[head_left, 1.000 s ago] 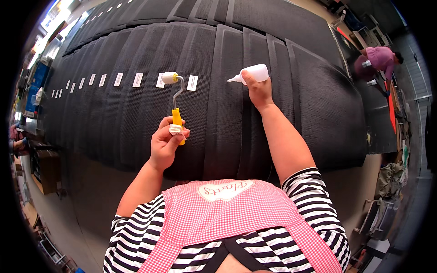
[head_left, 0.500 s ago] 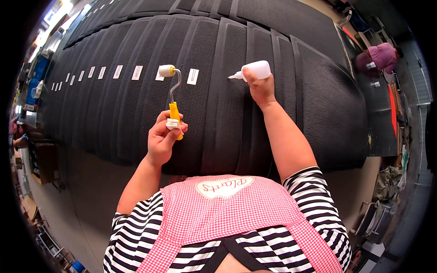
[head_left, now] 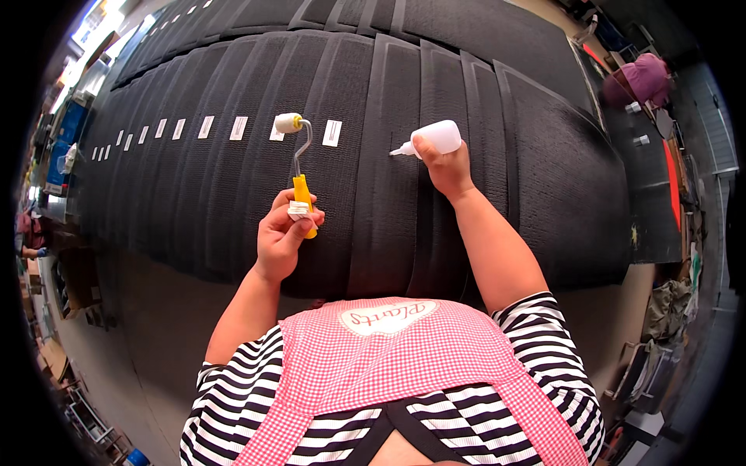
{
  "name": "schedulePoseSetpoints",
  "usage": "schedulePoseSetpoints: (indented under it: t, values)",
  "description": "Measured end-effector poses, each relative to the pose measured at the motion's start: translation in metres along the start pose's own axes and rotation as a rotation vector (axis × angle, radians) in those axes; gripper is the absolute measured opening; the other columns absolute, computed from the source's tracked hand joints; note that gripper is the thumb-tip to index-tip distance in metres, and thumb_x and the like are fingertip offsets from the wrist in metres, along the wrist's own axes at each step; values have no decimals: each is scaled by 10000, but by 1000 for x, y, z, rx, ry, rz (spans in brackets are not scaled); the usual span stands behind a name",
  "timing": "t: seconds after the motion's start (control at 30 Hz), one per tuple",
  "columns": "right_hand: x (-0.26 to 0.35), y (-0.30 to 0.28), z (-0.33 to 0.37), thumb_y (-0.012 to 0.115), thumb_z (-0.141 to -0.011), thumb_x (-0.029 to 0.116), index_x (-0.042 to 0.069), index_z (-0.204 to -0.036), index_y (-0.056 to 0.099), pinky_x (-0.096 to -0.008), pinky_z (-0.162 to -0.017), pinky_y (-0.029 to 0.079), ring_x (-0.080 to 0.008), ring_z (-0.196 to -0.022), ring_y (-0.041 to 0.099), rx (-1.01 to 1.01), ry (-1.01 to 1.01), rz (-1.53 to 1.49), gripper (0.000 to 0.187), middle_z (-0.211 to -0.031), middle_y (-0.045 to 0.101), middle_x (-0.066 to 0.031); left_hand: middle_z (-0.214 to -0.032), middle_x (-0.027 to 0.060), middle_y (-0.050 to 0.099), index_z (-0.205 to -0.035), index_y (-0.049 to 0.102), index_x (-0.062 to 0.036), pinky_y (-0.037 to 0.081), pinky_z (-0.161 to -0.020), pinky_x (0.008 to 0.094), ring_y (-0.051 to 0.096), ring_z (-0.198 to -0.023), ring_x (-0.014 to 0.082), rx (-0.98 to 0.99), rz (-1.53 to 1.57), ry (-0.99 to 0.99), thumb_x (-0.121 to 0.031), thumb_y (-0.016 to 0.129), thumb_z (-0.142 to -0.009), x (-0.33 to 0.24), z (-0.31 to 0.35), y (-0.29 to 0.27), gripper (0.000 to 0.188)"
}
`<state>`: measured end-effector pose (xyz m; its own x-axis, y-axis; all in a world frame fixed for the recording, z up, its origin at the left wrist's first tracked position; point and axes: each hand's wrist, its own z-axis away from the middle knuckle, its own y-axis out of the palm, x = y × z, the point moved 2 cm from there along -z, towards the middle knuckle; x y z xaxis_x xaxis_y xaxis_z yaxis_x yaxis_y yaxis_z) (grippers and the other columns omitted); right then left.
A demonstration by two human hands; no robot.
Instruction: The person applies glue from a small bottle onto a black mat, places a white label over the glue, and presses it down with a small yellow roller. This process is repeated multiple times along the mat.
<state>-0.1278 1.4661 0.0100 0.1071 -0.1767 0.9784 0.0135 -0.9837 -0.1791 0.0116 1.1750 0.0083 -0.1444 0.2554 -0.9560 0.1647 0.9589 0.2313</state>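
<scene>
Hands, two, bare, both occupied. The white squeeze bottle is gripped in the right hand, the thumb being laid along its side. In the left hand, placed lower left of the bottle, a roller and a stack of white slips are grasped together.

Mats, black, textured: overlapped in a long row, spread below the bottle and to both sides of it. A second row of mats is laid beyond the bottle.

Counter, dark: seen well to the right of the bottle, past the edge of the mats.

Co-worker, in a purple top: seen far to the right of the bottle.

Apron, pink-and-white check, pale patch on the bib: worn over a striped top, on the near side of the bottle.

Roller: yellow handle, bent metal stem, pale head; held upright in view, left of the bottle.

Bottle: held tilted, nozzle directed left; contact with the mat cannot be told.

Labels, white, dark-printed: set in a row across the mats, left of the bottle; one is partly hidden by the roller's head.

Slips: stacked, pinched against the handle, lower left of the bottle.
</scene>
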Motion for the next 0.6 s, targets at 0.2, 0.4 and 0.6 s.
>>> schedulePoseSetpoints:
  t: [0.2,0.4,0.6]
  values:
    - [-2,-6,-8,714,-861,256,-12,-909,710,-310,-699,525,-165,-805,677,-126,-22,-105,273,-855,717,-81,-1219,84,489,-1018,712,6,510,-931,341,585,-1031,172,-2,21,-6,-155,658,-949,1,-1,1,183]
    - [-8,-13,-15,719,-858,302,-12,-911,713,-318,-708,530,-184,-804,688,-225,-46,-4,319,-853,721,-88,-1231,90,498,-1009,714,-4,513,-921,361,617,-998,188,-15,21,2,-196,667,-947,1,0,2,207]
    - [-9,-13,-16,717,-861,317,2,-912,722,-326,-715,534,-195,-809,693,-205,-45,15,319,-856,727,-92,-1237,97,502,-1006,721,-4,512,-914,366,620,-998,194,-25,17,-5,-219,678,-941,2,1,1,228]
